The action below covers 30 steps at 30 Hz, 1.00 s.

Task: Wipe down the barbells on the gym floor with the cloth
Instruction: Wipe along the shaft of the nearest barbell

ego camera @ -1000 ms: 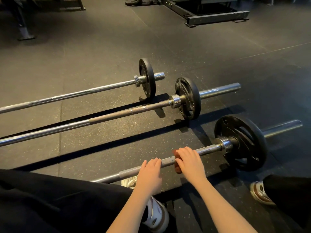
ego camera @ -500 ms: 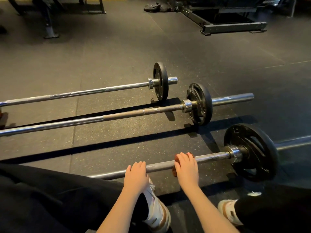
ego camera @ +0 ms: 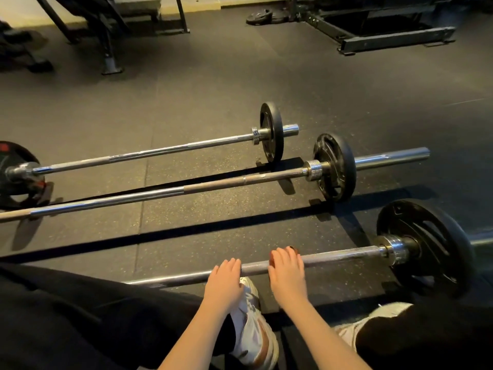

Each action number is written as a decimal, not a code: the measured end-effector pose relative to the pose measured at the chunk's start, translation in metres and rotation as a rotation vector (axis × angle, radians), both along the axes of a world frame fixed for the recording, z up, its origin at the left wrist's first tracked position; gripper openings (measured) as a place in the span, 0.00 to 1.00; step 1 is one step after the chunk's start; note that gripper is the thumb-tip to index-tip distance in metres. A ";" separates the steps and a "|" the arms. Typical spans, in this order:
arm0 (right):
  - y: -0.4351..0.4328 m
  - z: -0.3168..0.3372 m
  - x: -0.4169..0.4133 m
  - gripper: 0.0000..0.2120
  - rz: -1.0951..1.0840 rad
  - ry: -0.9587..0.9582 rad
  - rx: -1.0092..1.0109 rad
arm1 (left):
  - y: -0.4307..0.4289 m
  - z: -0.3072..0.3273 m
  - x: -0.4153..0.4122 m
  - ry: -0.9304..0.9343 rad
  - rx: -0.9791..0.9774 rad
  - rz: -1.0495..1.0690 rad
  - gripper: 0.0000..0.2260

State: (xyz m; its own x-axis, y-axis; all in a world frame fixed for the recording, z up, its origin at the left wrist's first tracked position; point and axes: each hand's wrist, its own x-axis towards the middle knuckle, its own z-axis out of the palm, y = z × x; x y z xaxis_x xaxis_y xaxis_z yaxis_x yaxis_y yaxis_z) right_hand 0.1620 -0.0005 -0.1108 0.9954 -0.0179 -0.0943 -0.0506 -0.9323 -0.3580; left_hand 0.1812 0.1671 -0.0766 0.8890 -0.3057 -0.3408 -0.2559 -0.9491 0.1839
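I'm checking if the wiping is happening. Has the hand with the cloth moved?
Yes. The right hand, holding the cloth, has slid left along the nearest barbell, farther from its black plate.

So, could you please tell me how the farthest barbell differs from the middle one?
The farthest barbell has a bright chrome shaft and a short sleeve end; the middle barbell has a dull brownish centre section and a long sleeve end. Both lie untouched on the gym floor.
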 end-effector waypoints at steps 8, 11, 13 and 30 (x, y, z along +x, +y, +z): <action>-0.050 0.015 0.014 0.10 -0.012 -0.006 0.053 | 0.006 -0.005 -0.002 0.025 0.013 -0.015 0.27; -0.021 0.010 0.007 0.06 -0.126 -0.047 0.099 | 0.006 -0.005 -0.004 0.026 0.006 -0.011 0.28; 0.005 0.004 0.005 0.05 -0.039 -0.074 0.073 | 0.005 -0.006 -0.002 -0.009 -0.006 0.000 0.27; 0.012 0.004 0.037 0.18 -0.039 -0.069 -0.118 | 0.021 -0.053 0.016 -0.338 -0.129 -0.103 0.15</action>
